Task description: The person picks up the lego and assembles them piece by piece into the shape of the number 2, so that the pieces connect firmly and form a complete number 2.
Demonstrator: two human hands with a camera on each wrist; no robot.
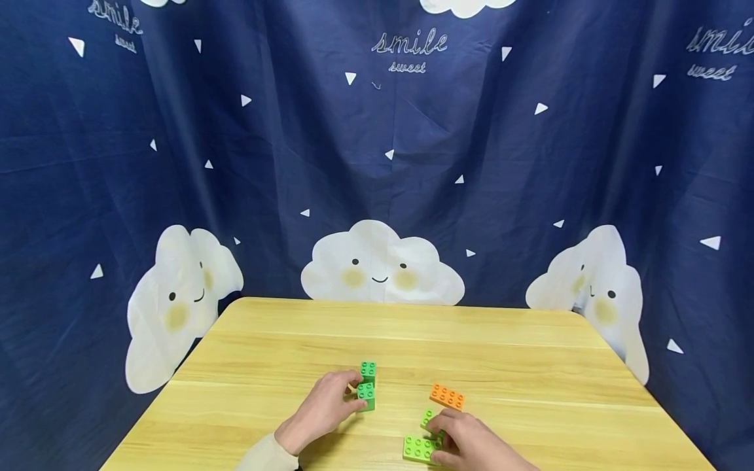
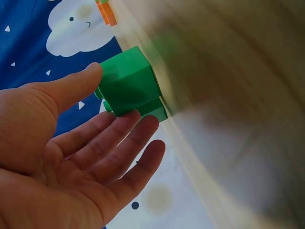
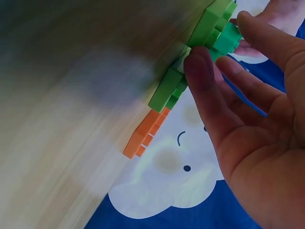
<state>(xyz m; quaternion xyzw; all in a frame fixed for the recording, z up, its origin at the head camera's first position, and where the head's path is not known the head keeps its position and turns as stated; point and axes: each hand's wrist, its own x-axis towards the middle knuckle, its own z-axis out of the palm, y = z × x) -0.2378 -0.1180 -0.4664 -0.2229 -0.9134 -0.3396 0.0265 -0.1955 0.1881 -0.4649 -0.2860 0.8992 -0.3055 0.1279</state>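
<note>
Green block point(image 1: 366, 398) at the left fingertips, thumb on its near side and the other fingers round toward its far side; a second green block point(image 1: 368, 368) stands just beyond it, by the tip of the index finger. From where I watch, the left hand point(image 1: 324, 405) has its thumb well parted from the fingers, which are loosely bent with small gaps between them; I cannot tell whether they squeeze the near block or merely rest against it. Both green blocks have their studs facing up.

Across from it the right hand point(image 1: 477, 445) reaches in among lighter pieces; one lime block point(image 1: 415, 449) lies with its right end by the thumb tip, and another lime block point(image 1: 427, 418) sits under and beside the index fingertip. Here too thumb and index are held apart – bent, with part of the nearer lime piece showing between them – and I cannot tell whether they pinch it; an orange block point(image 1: 446, 396), two rows of studs on top, lies just past the index finger.

Everything rests on a pale wooden table point(image 1: 283, 340); well beyond the fingertips hangs a dark blue curtain point(image 1: 330, 144), printed with smiling clouds point(image 1: 379, 245) and white triangles.
</note>
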